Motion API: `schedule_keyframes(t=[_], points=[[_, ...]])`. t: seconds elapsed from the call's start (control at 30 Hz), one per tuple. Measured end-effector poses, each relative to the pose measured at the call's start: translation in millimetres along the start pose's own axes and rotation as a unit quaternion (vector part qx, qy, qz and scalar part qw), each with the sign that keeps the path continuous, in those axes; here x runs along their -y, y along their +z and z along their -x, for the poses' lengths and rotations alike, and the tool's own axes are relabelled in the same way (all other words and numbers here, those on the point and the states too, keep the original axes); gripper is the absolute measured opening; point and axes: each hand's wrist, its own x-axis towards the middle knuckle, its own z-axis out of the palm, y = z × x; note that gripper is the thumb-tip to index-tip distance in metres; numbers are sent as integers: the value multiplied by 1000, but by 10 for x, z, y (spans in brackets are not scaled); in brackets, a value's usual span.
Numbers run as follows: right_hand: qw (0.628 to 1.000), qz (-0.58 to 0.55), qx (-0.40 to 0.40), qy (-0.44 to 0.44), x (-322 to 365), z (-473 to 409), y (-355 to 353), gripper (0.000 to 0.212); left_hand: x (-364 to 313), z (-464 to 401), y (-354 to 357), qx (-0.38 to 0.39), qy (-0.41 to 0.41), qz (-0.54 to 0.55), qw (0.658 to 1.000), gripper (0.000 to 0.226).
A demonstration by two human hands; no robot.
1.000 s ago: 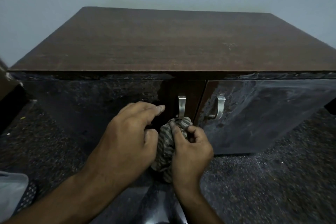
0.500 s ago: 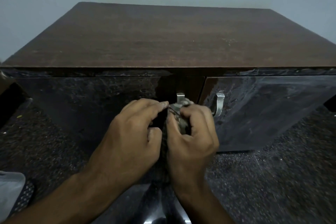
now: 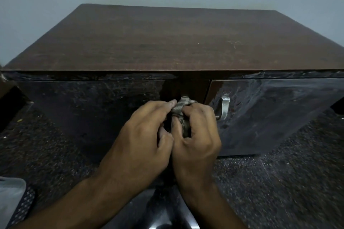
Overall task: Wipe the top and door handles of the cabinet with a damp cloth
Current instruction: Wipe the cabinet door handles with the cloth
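**Cloth bunched over the left door handle, both hands on it**

Cloth (image 3: 181,111), striped and wadded, sits at centre frame, wrapped over the left door handle (image 3: 184,98) so that only the handle's metal top shows above it. Your right hand (image 3: 195,135) is clamped on the wad, thumb and curled fingers pinching it around the bar, probably so the fabric rubs every face at once. Your left hand (image 3: 141,139) lies touching beside it, closed; its forefinger tip presses the cloth's upper edge, seemingly to stop it slipping off.

Right door handle (image 3: 224,107), just right of your knuckles, is bare and streaked: judged not yet wiped. Cabinet top (image 3: 176,42) fills the upper middle of the frame; whether it is wiped cannot be told. Glossy doors (image 3: 279,109) show smears. Speckled floor (image 3: 288,182) lies below.
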Motion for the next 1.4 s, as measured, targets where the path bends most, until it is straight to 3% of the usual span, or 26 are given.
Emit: schedule_keyframes(t=[0.27,0.43,0.6,0.8,1.0,1.23,1.4], points=[[1000,-5,13,20,-63,81,-89,20,-26,-32,45,-1,-14,29,999,44],[999,-34,-9,15,-51,-84,-53,23,-26,-107,71,-52,-18,57,997,30],[997,-25,22,70,-113,123,-80,20,-27,-140,62,-61,-41,71,995,25],[1000,-20,-12,-3,-88,-48,-62,21,-16,-113,81,-69,-56,89,992,19],[998,-1,21,51,-216,168,-92,20,19,-96,93,-72,-64,76,992,25],[999,7,-33,-23,-82,-121,-52,23,42,-74,121,-77,-40,45,995,23],[998,51,-1,28,-212,189,-44,19,35,-60,132,-75,-33,44,996,26]])
